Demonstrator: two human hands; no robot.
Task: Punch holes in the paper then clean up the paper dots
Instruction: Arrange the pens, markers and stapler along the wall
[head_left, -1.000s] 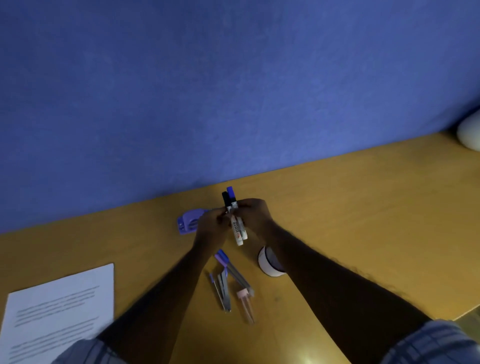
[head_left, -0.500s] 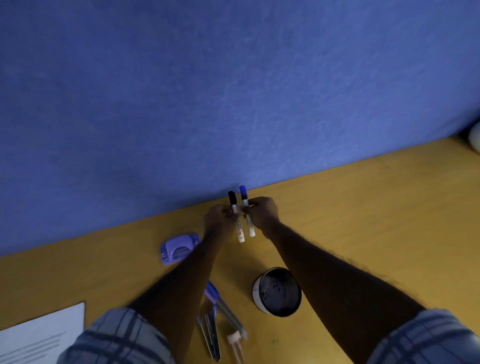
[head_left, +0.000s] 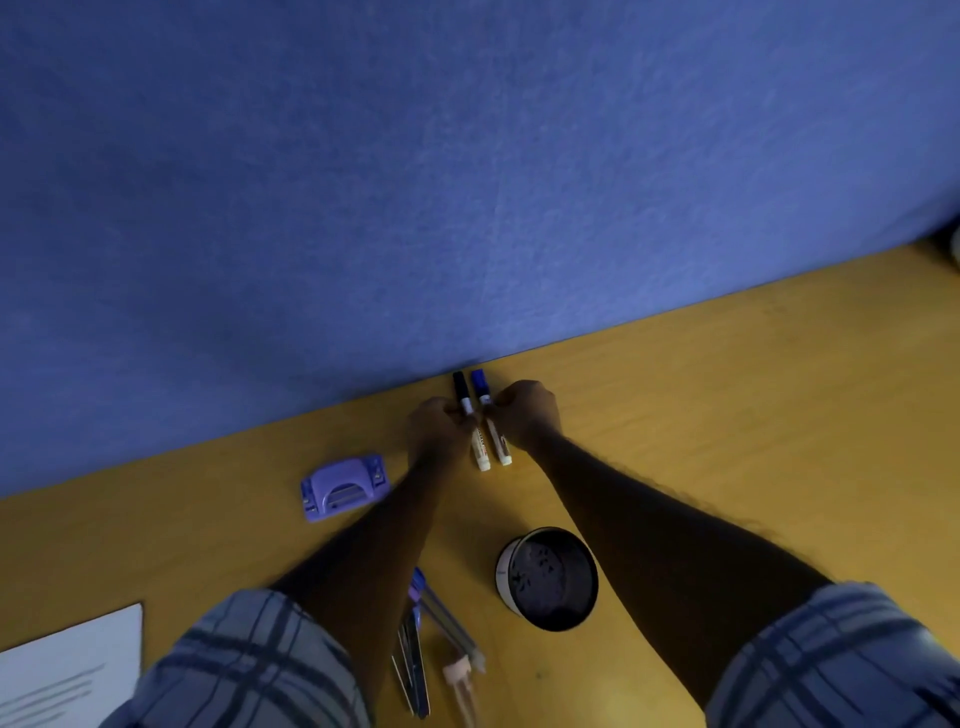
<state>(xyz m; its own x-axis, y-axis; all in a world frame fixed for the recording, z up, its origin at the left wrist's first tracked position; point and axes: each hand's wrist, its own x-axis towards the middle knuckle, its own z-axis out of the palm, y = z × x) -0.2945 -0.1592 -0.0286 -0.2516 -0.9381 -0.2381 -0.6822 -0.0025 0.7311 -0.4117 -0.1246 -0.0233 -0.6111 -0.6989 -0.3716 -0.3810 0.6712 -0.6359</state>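
Both arms are extended toward the wall (head_left: 467, 182). Near it, the black marker (head_left: 461, 388) is pinched by the left hand (head_left: 434, 428), the blue marker (head_left: 479, 382) by the right hand (head_left: 527, 410).

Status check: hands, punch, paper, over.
Left hand pinches black-capped marker, right hand blue-capped marker. Hole punch untouched, left of hands. Paper far left, apart.

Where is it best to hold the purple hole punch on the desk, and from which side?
From above, probably: the hole punch lies flat with both long edges free. Grip across its narrow middle, thumb on the near long edge, fingers on the far one.
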